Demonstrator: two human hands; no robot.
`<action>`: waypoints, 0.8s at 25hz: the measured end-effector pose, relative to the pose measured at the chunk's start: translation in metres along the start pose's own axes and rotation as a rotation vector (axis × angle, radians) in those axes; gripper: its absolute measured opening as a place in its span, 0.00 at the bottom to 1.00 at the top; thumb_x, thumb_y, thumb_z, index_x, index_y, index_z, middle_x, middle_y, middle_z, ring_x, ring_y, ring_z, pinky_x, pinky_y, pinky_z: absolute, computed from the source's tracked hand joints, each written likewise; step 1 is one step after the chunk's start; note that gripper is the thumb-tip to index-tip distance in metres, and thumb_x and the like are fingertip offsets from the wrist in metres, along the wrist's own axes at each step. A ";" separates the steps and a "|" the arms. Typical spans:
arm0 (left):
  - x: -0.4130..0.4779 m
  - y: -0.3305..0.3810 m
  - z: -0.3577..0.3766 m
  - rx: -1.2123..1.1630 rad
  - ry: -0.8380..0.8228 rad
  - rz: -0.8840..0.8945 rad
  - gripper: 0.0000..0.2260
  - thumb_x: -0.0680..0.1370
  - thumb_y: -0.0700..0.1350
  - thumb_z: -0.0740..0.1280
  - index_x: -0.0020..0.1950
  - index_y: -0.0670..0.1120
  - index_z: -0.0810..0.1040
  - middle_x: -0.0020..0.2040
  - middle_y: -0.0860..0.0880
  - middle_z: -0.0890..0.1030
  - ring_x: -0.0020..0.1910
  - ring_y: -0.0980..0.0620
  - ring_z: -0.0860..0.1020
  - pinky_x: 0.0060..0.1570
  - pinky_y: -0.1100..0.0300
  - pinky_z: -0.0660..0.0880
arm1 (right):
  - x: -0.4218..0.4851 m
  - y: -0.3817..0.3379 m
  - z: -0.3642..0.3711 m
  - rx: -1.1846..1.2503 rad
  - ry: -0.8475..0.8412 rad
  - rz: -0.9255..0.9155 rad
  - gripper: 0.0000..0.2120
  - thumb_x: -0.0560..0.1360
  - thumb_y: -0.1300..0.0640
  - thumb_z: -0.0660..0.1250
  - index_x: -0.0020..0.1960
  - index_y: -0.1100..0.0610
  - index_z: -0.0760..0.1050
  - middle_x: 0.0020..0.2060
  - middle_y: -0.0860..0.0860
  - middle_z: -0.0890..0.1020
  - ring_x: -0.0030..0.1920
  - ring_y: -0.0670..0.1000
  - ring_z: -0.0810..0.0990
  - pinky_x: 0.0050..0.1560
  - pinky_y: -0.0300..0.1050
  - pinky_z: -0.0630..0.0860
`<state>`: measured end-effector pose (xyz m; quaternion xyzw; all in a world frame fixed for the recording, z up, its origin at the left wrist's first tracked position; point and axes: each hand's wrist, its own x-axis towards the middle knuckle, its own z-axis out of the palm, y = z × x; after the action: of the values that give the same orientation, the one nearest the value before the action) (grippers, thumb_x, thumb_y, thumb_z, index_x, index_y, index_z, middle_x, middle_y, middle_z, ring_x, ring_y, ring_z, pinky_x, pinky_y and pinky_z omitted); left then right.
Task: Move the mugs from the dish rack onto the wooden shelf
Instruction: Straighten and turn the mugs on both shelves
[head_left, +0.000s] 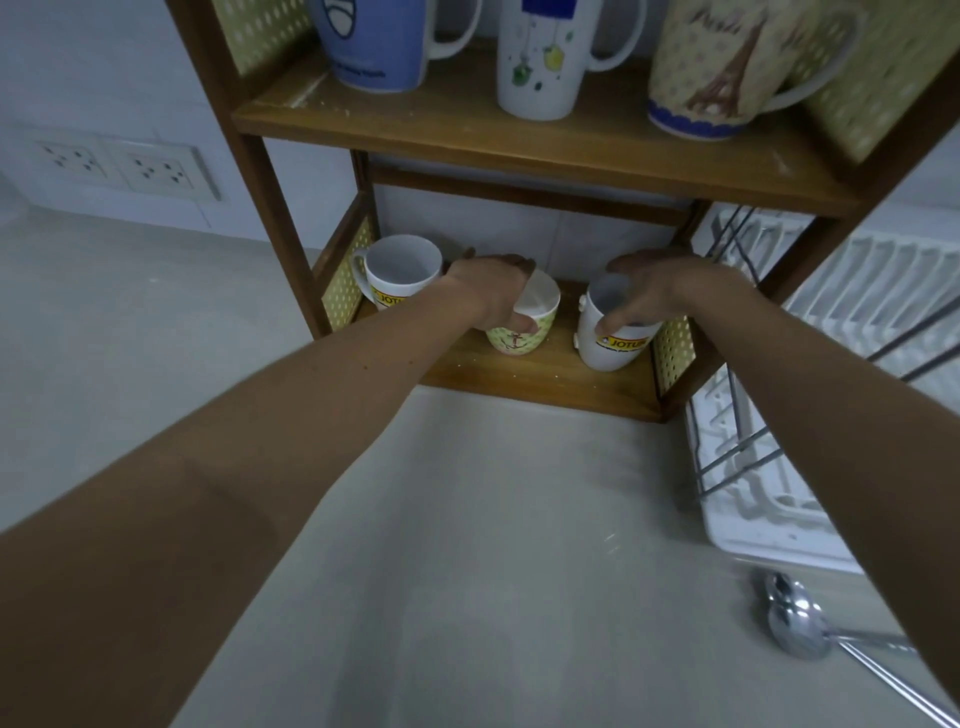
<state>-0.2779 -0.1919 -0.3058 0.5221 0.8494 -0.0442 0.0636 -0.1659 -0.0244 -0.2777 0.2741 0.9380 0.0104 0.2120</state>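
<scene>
On the lower board of the wooden shelf (545, 376), my left hand (493, 291) grips the rim of a green patterned mug (524, 338) from above. My right hand (660, 291) holds the rim of a white JOTUN mug (610, 345) standing at the board's right end. Another white JOTUN mug (397, 273) stands free at the left end. On the upper board stand three tall mugs: a blue one (374, 41), a white one with coloured spots (540, 62) and a cream Eiffel Tower one (722, 67).
A white dish rack with wire rails (753, 467) sits to the right of the shelf, no mugs visible in it. Two metal spoons (800, 618) lie on the grey counter at the lower right. Wall sockets (119, 166) are at the left.
</scene>
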 end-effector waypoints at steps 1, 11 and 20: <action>0.000 0.000 -0.001 0.001 0.005 0.003 0.36 0.73 0.61 0.67 0.75 0.45 0.60 0.73 0.45 0.68 0.70 0.42 0.68 0.70 0.43 0.62 | -0.001 -0.002 -0.001 -0.007 0.008 0.002 0.50 0.61 0.32 0.72 0.76 0.47 0.54 0.76 0.53 0.59 0.74 0.61 0.59 0.70 0.58 0.63; -0.008 0.004 0.004 -0.091 -0.030 -0.029 0.38 0.75 0.59 0.66 0.77 0.43 0.53 0.78 0.43 0.59 0.74 0.42 0.61 0.71 0.43 0.60 | -0.008 -0.007 0.007 0.039 0.008 0.034 0.44 0.66 0.36 0.69 0.76 0.48 0.54 0.75 0.55 0.62 0.73 0.61 0.61 0.67 0.59 0.67; -0.130 0.056 0.061 -0.369 0.146 -0.099 0.29 0.81 0.51 0.59 0.78 0.44 0.53 0.79 0.46 0.56 0.78 0.49 0.52 0.74 0.47 0.47 | -0.132 -0.070 0.093 0.499 0.490 -0.037 0.31 0.76 0.56 0.61 0.76 0.60 0.55 0.76 0.57 0.58 0.75 0.57 0.56 0.71 0.50 0.58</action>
<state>-0.1659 -0.2902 -0.3462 0.4612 0.8700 0.1469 0.0942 -0.0640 -0.1611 -0.3203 0.2897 0.9395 -0.1575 -0.0927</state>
